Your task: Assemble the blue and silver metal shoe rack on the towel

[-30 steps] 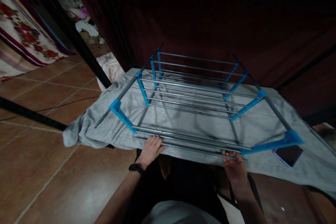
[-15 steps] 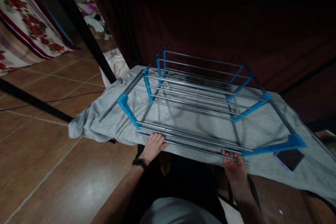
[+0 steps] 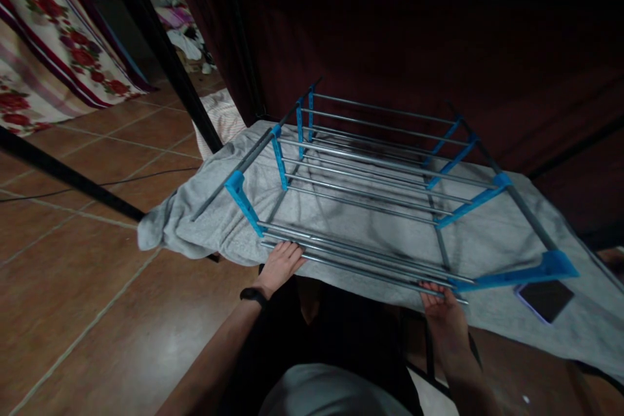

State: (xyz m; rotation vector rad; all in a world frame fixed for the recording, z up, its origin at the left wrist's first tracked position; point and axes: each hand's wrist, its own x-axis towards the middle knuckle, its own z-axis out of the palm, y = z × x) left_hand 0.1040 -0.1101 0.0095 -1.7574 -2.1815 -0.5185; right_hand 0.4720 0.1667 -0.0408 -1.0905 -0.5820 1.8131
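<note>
A rack of thin metal tubes and blue plastic brackets (image 3: 244, 203) lies on a grey blanket (image 3: 341, 224). Along its near side, a separate metal tube (image 3: 361, 272) runs parallel to the rack's front tubes. My left hand (image 3: 281, 265) is closed over this tube near its left end, fingers on top. Toward the right end, my right hand (image 3: 442, 312) grips the same tube from below with its fingers curled over it. The tube's left end lies apart from the blue bracket beside it. Whether its right end touches the rack, I cannot tell.
A phone (image 3: 545, 301) lies on the blanket by the right front bracket. Black metal posts (image 3: 168, 55) stand at the left, with a flowered curtain (image 3: 53, 45) beyond. A dark red cloth (image 3: 380, 39) hangs behind the rack. Tiled floor (image 3: 107, 299) spreads at lower left.
My left hand has shifted slightly left along the tube. My right hand keeps its place near the right end. The whole view has moved a little.
</note>
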